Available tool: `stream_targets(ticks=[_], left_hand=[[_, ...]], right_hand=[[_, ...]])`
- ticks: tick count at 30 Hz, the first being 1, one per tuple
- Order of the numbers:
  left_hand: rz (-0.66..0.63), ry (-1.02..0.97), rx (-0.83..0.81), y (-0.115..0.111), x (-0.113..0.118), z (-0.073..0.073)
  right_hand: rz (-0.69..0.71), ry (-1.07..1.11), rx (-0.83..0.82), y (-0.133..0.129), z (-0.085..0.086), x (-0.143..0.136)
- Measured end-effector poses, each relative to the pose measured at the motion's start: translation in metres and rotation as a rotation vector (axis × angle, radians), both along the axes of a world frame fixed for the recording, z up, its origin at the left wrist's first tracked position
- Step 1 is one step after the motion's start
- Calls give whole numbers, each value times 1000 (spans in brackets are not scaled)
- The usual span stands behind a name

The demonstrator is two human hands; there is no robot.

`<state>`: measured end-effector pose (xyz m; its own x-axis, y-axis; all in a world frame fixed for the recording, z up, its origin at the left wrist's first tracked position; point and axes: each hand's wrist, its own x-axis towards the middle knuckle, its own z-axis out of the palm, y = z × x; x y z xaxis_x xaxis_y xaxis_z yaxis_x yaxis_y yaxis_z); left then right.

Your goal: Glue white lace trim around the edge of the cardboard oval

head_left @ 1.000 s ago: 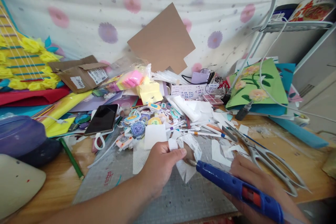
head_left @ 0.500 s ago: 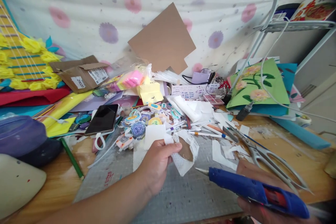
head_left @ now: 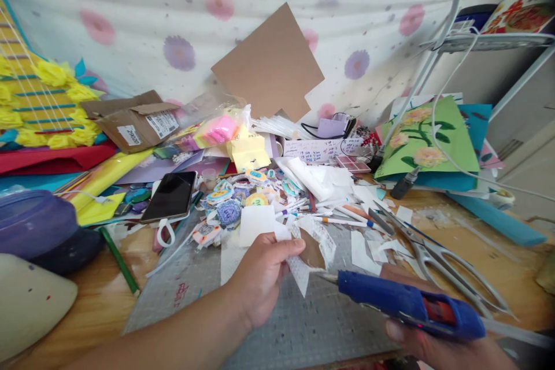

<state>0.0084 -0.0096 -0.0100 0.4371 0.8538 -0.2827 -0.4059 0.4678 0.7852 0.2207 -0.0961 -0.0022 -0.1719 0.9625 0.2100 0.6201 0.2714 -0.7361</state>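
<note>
the step in hand looks like gluing: the right hand (head_left: 437, 347) is wrapped tight around a blue glue gun (head_left: 407, 304), and the gun's metal nozzle sits at the lower edge of a small paper cutout (head_left: 313, 245), touching it or very nearly so. the left hand (head_left: 260, 277) holds that cutout up off the grey cutting mat (head_left: 277, 324), thumb on top and the other fingers folded beneath, so the piece is pinched at its left side while its brown oval middle and lacy white rim stick out to the right of the thumb, free of the fingers. taking the cutout as the landmark: the gun comes in from its lower right, the mat lies below it, a pair of scissors (head_left: 437, 257) rests well to its right on the wooden table (head_left: 95, 306), a heap of paper stickers (head_left: 236, 199) lies just behind it, and a black phone (head_left: 170, 195) sits behind and to its left. the next move, i judge, calls for a steady nozzle and a gentle squeeze, with the pinching thumb kept clear of hot glue.
</note>
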Motion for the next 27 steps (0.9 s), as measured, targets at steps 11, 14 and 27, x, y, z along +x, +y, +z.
stream_targets(ticks=[11,14,27], left_hand=[[33,87,4,-2,2,-2],[71,101,-34,-3,2,-2],[90,178,-54,-4,2,-9]], right_hand=[[-6,-40,27,1,-2,0],[-24,-40,28,1,-2,0],[-70,78,-47,2,-2,-5]])
